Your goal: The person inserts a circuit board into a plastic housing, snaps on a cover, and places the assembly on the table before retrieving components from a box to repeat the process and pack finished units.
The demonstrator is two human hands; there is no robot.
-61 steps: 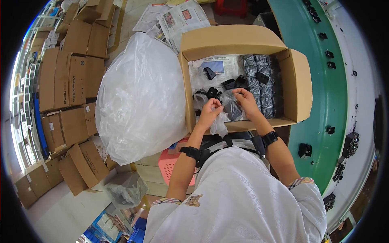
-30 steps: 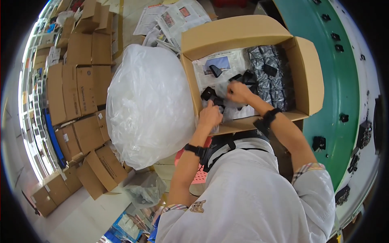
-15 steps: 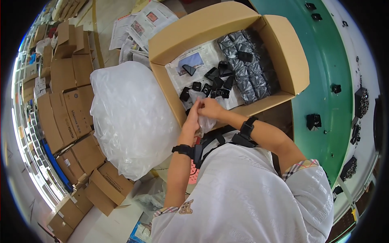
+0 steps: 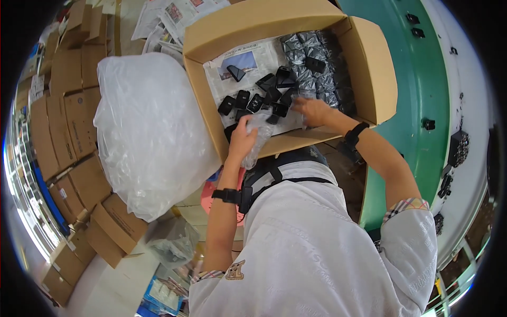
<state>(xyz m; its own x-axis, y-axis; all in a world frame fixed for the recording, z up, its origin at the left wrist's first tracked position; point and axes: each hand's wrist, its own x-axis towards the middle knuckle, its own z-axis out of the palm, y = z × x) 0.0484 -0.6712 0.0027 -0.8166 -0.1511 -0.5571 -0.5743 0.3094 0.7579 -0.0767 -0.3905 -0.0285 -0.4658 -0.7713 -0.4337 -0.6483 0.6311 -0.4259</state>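
Beside the near wall of a cardboard box (image 4: 311, 141), my left hand (image 4: 242, 140) is closed on a crumpled clear plastic bag (image 4: 259, 132), which hangs down past the box edge. My right hand (image 4: 315, 112) is inside the box, close to the rows of plastic-wrapped dark pieces (image 4: 301, 66). Motion blurs its fingers, and some clear film shows by them; whether they grip it I cannot tell. Several loose black angular parts (image 4: 257, 102) lie on newspaper in the box, just beyond my left hand. One black part (image 4: 235, 73) lies apart, farther left.
A bulging bag of clear plastic (image 4: 153, 132) stands left of the box. Newspapers (image 4: 182, 18) lie behind it. Stacked cartons (image 4: 68, 127) fill the far left. At the right runs a green work surface (image 4: 409, 90) with a few black parts (image 4: 428, 124) on it.
My hands, together at the plastic bag before, have parted. The right hand has moved right toward the wrapped rows; the left keeps the bag, slightly lower and left. The view has shifted a little.
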